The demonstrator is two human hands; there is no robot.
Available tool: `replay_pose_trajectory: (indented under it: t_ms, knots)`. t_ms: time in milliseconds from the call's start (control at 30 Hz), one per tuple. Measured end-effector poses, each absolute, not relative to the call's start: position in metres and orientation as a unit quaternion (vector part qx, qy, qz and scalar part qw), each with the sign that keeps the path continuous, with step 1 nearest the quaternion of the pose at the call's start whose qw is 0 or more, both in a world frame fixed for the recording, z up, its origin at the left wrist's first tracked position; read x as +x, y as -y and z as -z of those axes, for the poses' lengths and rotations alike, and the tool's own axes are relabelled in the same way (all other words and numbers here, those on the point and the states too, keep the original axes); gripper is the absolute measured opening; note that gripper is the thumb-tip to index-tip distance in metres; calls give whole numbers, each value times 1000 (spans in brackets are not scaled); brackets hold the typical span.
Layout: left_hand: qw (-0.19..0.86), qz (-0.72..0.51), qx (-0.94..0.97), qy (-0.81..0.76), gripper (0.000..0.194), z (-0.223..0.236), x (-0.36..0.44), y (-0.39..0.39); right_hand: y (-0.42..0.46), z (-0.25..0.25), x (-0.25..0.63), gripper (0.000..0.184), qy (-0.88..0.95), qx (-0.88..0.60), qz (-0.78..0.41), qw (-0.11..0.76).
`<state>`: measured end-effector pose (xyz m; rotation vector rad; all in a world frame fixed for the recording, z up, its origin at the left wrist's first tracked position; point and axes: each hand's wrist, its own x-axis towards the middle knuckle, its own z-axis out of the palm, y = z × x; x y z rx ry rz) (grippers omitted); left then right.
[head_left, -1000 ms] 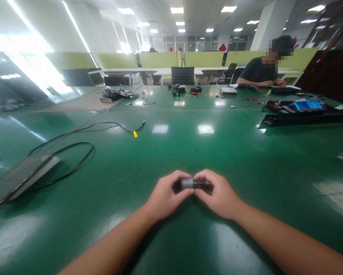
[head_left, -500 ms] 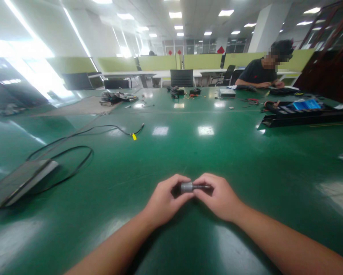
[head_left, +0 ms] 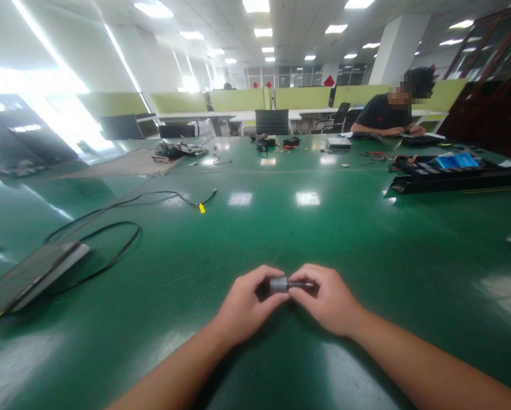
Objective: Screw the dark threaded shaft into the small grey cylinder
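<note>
Between my fingertips, low over the green table, is a small grey cylindrical part with a thin dark shaft (head_left: 279, 285), lying level. The shaft points right and ends in a lighter tip; I cannot make out its exact kind. My left hand (head_left: 247, 302) pinches the cylinder end, thumb below and fingers above. With thumb and fingers closed about the place where the shaft meets the cylinder, my right hand (head_left: 330, 299) holds the other side. The fingertips of both hands nearly meet.
On the green table (head_left: 221, 239) a flat slanted device (head_left: 33, 279) lies left, near a black cable (head_left: 122, 225) with a yellow tag (head_left: 201, 208). A black chassis (head_left: 447, 176) stands right. A person in a dark shirt (head_left: 379, 117) sits at the far right; a grey box (head_left: 338, 143) lies nearby.
The whole view has shifted slightly, with the scene sitting a little lower in the picture. Both hands keep the same hold on the grey part, and no clear turning of it shows.
</note>
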<state>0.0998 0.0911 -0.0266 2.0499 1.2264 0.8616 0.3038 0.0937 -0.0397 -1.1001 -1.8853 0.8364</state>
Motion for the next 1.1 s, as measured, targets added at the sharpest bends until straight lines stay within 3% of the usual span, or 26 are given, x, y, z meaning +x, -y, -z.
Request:
replay_pose_trajectory:
  t_ms: [1100]
  knots:
    - [269,-318,773,-478,25,29,98,-92,-97,37,306,7,753,-420,-323,390]
